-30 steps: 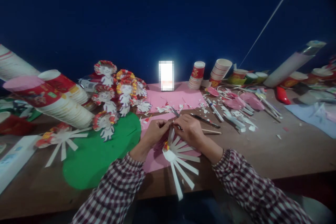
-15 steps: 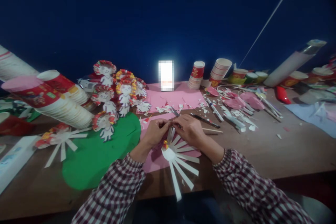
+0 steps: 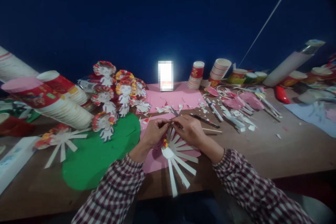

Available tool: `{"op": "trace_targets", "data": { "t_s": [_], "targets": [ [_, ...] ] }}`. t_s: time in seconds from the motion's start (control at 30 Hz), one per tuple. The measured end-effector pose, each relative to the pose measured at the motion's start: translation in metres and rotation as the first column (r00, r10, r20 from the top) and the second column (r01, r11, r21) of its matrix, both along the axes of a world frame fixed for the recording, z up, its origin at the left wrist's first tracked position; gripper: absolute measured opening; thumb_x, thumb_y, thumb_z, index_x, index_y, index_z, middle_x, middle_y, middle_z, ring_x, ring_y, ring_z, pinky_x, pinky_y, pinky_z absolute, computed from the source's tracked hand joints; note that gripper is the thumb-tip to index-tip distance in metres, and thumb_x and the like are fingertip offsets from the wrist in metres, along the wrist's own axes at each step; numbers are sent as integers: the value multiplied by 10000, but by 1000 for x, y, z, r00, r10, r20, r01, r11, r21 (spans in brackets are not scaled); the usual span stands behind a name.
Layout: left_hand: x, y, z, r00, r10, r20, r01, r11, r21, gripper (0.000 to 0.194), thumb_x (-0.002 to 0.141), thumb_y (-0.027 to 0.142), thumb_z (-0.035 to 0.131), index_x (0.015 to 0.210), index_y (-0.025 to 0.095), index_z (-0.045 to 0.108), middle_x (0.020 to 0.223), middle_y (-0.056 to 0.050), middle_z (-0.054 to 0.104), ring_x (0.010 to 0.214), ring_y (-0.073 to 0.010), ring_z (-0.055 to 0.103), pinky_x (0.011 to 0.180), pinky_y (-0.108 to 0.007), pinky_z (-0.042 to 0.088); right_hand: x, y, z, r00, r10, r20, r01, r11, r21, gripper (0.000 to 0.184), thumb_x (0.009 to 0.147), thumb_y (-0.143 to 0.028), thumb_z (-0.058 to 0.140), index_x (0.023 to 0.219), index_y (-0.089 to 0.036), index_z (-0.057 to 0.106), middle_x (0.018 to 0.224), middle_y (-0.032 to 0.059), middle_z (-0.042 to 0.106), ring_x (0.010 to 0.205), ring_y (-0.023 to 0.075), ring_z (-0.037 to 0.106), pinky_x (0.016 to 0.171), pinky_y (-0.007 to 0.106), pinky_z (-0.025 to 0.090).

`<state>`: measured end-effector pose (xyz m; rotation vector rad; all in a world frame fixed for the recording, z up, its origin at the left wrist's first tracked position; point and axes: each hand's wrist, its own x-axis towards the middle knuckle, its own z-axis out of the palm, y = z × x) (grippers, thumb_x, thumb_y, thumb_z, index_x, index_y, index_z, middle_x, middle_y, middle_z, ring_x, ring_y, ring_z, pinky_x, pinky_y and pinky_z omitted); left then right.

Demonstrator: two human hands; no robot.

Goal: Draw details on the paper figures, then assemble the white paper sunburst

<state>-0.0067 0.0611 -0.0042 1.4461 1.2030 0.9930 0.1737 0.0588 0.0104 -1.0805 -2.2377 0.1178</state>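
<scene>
A paper cup cut into strips [image 3: 168, 152] fans out over a pink sheet [image 3: 152, 163], its round white base towards me and one red-and-yellow curl beside the base. My left hand [image 3: 157, 131] pinches the end of one upper strip between thumb and fingers. From the other side my right hand [image 3: 188, 128] is closed on the same strip end, fingertips almost touching those of the left. The exact spot where they grip is partly covered by the fingers. Several strips spread loose to the right and below.
Left of the hands lies a green sheet [image 3: 105, 164] with paper lion figures [image 3: 106, 126] standing at its back. Stacked paper cups [image 3: 65, 106] lean at far left. Scissors [image 3: 174, 111], a black pen [image 3: 204, 120] and white scraps lie beyond the hands. Another cut cup [image 3: 60, 138] rests left.
The lower strips of the cut cup have swung slightly left and up. Both hands stay close together on the strip, with only small finger movement.
</scene>
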Motion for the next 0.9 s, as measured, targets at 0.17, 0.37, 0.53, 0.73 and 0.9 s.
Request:
{"op": "trace_targets", "data": {
  "t_s": [0.17, 0.37, 0.53, 0.73, 0.9],
  "targets": [
    [0, 0, 1, 1000, -11, 24, 11, 1000, -2, 274, 759, 357, 646, 892, 133, 731, 743, -54, 707, 703, -169, 643, 604, -245, 494, -2, 0, -1, 999, -45, 14, 45, 999, 19, 75, 847, -235, 593, 854, -184, 648, 793, 47, 696, 772, 175, 625, 698, 261, 443],
    [3, -3, 4, 999, 18, 33, -19, 998, 53, 219, 773, 295, 632, 909, 168, 748, 872, -49, 742, 819, -187, 675, 746, -271, 527, -3, 0, -2, 999, -49, 14, 48, 998, 50, 87, 853, -227, 578, 836, -189, 655, 793, 50, 704, 759, 177, 625, 698, 267, 439],
    [4, -3, 2, 1000, 18, 14, -19, 998, 55, 218, 784, 297, 619, 908, 168, 743, 903, -46, 743, 844, -190, 679, 792, -286, 526, -2, 1, -2, 999, -29, 15, 28, 999, 33, 79, 854, -187, 575, 833, -191, 651, 792, 49, 701, 765, 171, 625, 711, 265, 437],
    [2, -2, 4, 999, -25, 47, 26, 999, -22, 318, 738, 274, 646, 1019, 144, 713, 954, -56, 736, 857, -187, 674, 782, -278, 523, -1, 1, 0, 999, -35, 38, 32, 997, 75, 85, 864, -188, 565, 809, -187, 630, 779, 52, 689, 754, 171, 609, 699, 270, 419],
    [1, 0, 7, 1000, -5, 20, 5, 999, -35, 258, 700, 244, 646, 920, 150, 741, 905, -49, 744, 840, -191, 669, 781, -286, 520, -2, -1, 0, 998, -24, 55, 16, 992, 127, 120, 887, -203, 539, 803, -187, 622, 774, 51, 689, 727, 171, 595, 685, 279, 414]
  ]
}}
